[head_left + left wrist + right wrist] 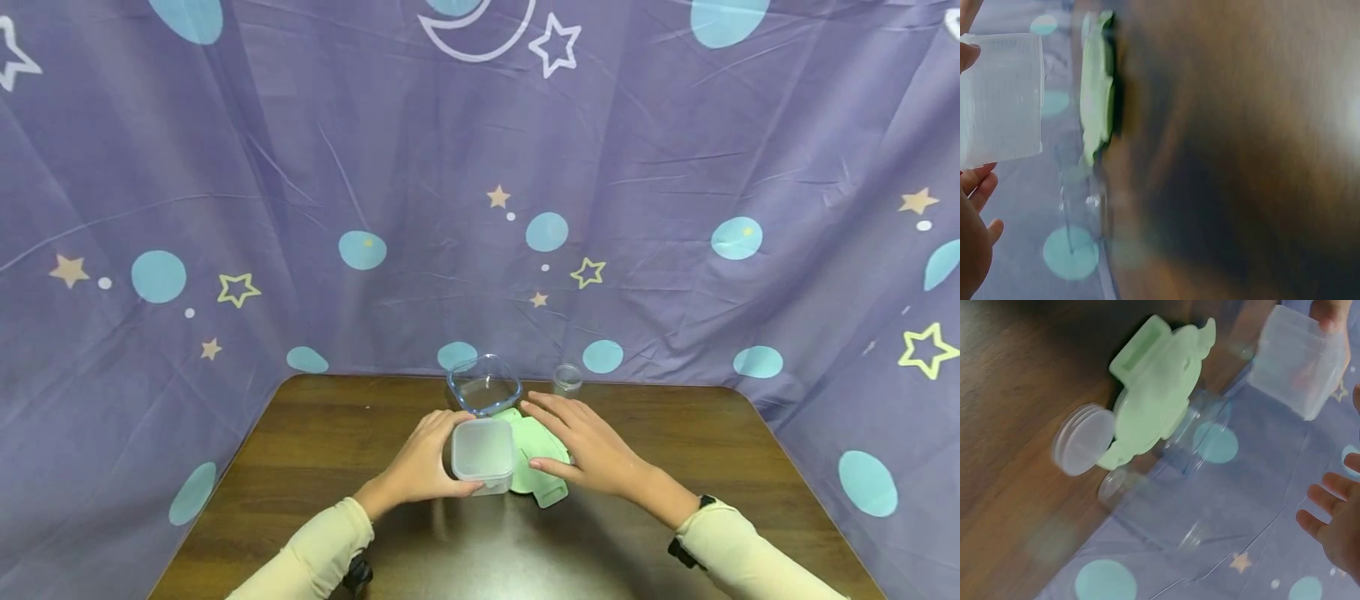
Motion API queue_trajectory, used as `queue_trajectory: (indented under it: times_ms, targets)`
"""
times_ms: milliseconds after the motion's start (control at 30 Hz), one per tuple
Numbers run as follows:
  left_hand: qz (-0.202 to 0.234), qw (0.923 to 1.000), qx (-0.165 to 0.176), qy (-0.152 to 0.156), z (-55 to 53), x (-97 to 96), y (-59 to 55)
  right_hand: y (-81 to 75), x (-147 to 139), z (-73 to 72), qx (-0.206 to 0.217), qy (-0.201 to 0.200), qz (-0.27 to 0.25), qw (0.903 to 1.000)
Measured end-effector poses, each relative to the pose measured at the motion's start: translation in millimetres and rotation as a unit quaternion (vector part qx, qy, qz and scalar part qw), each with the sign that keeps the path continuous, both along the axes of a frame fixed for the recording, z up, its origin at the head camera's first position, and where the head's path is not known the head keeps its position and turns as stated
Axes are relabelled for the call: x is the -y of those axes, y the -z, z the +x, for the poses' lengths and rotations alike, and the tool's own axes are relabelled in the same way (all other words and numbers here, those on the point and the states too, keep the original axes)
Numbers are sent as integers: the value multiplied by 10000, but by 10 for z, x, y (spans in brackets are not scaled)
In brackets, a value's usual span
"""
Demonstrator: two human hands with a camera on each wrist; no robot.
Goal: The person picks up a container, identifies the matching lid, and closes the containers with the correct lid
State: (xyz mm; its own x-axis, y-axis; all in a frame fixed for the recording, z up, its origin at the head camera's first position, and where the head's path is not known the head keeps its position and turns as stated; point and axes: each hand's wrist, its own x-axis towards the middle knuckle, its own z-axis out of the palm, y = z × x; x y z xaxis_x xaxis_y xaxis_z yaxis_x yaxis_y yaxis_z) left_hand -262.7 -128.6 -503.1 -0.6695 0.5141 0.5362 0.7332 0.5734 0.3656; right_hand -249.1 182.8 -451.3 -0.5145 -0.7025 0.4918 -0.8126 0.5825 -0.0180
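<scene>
My left hand (422,460) grips a square translucent plastic container (483,450) from its left side, thumb near the front and fingers behind. The container is up off the table in the left wrist view, where its pale wall (1007,100) shows. My right hand (588,442) is held to the right with fingers spread, apart from the container and holding nothing. Below and between the hands lies a pale green flat plastic piece (536,458) with wavy edges and a slotted tab; I cannot tell its kind.
Behind the green piece stands a clear square container (486,408) with a bluish rim. A clear jar (567,379) is at the back, right of it. Beside the green piece is a round translucent lid-like disc (1085,440). Patterned purple cloth (420,317) hangs around the wooden table (337,433).
</scene>
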Motion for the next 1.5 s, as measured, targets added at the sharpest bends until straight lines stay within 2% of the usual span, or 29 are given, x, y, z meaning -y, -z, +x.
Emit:
queue_trajectory:
  times_ms: [200,433,800,1000,1133,1500]
  targets:
    - [140,9992,-165,-344,-103,242,-131,55,-164,-68,-154,147,-189,9996]
    - [163,9969,-250,-728,-156,475,-235,179,-349,-128,-273,303,-336,9986]
    - [-120,9946,-493,-902,-289,753,-358,461,-561,-136,-257,586,-275,9976]
    - [-296,9932,-542,-992,-350,899,-431,580,-634,-152,-58,727,-230,9971]
    - [-380,9915,-522,-1129,-385,991,-430,657,-675,-151,145,840,-178,9962]
    - [-166,9869,-599,-1491,-488,1139,-404,815,-731,-161,473,976,20,9941]
